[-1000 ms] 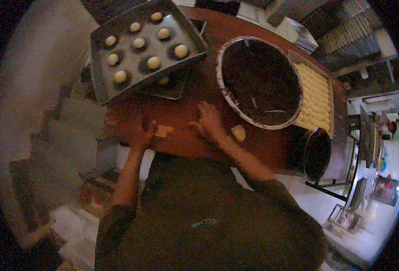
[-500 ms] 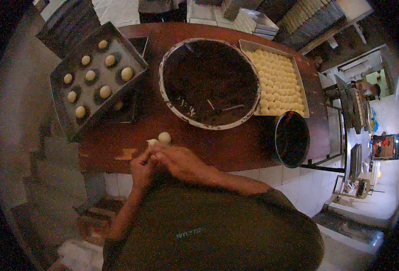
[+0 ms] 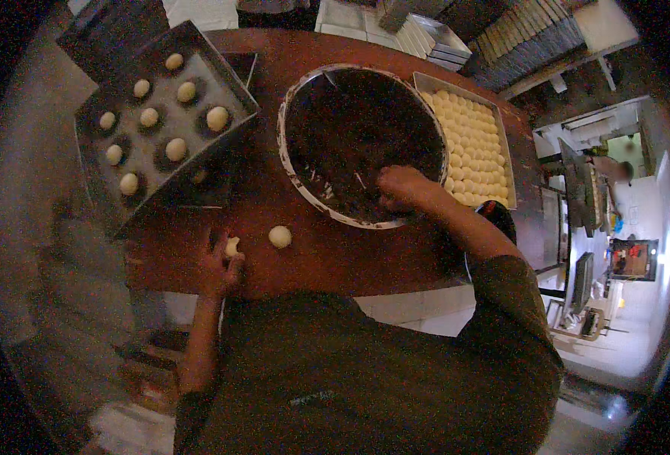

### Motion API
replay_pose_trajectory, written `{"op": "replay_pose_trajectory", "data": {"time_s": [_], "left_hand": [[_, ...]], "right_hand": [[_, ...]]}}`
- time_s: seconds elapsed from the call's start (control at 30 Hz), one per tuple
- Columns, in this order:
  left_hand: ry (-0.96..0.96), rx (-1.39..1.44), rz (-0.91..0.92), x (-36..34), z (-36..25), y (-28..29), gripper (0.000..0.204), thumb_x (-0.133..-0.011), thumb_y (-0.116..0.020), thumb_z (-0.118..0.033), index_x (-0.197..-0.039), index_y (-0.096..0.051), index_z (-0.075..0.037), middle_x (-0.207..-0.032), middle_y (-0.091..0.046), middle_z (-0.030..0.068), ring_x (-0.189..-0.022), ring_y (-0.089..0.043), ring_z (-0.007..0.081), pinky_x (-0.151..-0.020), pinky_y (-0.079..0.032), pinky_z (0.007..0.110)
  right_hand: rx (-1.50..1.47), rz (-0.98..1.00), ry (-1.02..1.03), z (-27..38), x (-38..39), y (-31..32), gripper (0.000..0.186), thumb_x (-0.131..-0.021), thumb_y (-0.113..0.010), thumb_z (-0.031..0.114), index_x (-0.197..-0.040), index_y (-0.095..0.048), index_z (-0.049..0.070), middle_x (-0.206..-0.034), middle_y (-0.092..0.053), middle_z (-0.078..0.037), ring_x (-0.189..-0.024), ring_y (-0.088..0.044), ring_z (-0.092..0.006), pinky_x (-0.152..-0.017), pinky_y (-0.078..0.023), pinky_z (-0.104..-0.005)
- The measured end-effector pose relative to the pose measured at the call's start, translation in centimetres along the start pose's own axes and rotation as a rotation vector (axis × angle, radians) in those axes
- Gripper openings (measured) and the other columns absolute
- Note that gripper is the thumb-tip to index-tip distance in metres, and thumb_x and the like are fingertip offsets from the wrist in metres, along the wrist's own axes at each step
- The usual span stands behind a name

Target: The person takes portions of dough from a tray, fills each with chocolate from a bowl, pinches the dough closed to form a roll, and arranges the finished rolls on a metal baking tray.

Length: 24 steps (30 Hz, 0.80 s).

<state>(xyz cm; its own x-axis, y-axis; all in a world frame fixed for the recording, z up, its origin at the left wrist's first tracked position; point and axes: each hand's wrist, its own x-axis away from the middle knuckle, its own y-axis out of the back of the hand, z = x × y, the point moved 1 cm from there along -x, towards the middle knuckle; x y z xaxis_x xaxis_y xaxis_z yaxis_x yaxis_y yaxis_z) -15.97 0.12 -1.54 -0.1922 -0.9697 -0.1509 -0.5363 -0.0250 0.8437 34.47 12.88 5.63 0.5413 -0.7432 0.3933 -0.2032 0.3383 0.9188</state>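
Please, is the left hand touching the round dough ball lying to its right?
Apart. The head view shows a strip of bare table between the left hand and the dough ball.

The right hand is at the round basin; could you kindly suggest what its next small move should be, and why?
The right hand should perhaps lift a little dark mixture over to the dough piece, since it reaches into the basin while the left hand holds that piece between thumb and fingers.

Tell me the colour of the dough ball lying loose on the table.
The dough ball is pale cream, seen best in the head view.
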Motion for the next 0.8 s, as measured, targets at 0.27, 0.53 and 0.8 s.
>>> {"op": "replay_pose_trajectory", "data": {"time_s": [0.27, 0.53, 0.8], "left_hand": [[0.052, -0.039, 0.056, -1.4, -0.1, 0.7, 0.085, -0.08, -0.077, -0.057, -0.148, -0.055, -0.011, -0.154, -0.044, 0.0262, -0.137, -0.046, 0.0461, -0.113, -0.035, 0.061], [0.01, -0.186, 0.041, -1.8, -1.5, 1.8, 0.07, -0.083, -0.075, -0.041, -0.144, -0.059, -0.011, -0.151, -0.048, 0.0218, -0.135, -0.049, 0.0451, -0.11, -0.038, 0.061], [-0.105, -0.033, -0.258, 1.6, 3.2, -2.4, 0.038, -0.088, -0.07, -0.019, -0.125, -0.069, -0.008, -0.124, -0.068, 0.0183, -0.104, -0.069, 0.0374, -0.082, -0.059, 0.046]], "right_hand": [[0.129, -0.043, -0.134, -5.3, -0.8, 4.8, 0.03, -0.088, -0.065, 0.023, -0.118, -0.072, 0.019, -0.091, -0.073, -0.019, -0.081, -0.07, -0.0414, -0.072, -0.058, -0.053], [0.004, -0.21, 0.013, -2.5, -2.2, 7.7, 0.03, -0.087, -0.066, 0.023, -0.115, -0.069, 0.014, -0.085, -0.07, -0.021, -0.079, -0.069, -0.0435, -0.071, -0.056, -0.0545], [0.127, 0.206, 0.018, -2.2, -0.3, 3.2, 0.024, -0.084, -0.072, 0.028, -0.095, -0.071, 0.007, -0.077, -0.069, -0.017, -0.076, -0.07, -0.0403, -0.064, -0.056, -0.0516]]}}
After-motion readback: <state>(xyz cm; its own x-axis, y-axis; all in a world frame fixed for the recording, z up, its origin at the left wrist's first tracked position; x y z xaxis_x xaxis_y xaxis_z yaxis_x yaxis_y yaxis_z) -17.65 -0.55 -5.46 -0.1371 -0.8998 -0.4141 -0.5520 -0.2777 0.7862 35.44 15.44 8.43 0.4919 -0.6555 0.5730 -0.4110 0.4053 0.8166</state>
